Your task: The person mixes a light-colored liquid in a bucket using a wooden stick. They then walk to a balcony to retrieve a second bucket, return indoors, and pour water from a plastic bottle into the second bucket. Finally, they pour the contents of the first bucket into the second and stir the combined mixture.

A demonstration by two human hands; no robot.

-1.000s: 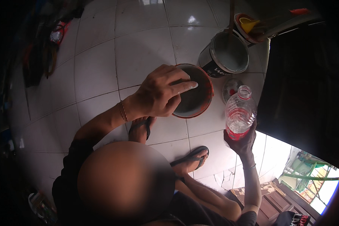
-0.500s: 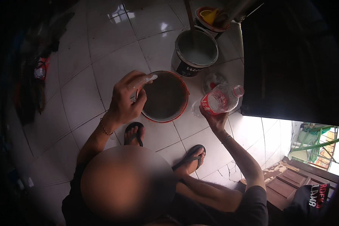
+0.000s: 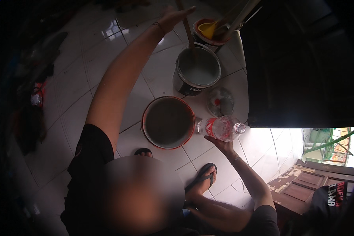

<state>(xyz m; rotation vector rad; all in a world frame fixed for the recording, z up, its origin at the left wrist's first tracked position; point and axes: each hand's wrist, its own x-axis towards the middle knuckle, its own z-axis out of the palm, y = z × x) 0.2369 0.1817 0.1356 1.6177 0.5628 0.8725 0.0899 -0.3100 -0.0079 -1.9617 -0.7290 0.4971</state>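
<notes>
Right grip (image 3: 222,145) is closed on the bottle (image 3: 223,129), likely light, squashy, best held round its middle; left grip (image 3: 173,19) can't be judged.

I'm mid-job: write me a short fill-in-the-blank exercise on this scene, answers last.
The right hand holds a clear bottle whose label is ____ and white.
The bottle's mouth points toward the picture's ____ edge.
The left hand is up by the long stick, near the picture's ____ edge.
The bright item in the farthest bucket is coloured ____.
Missing words: red; right; top; yellow.
</notes>
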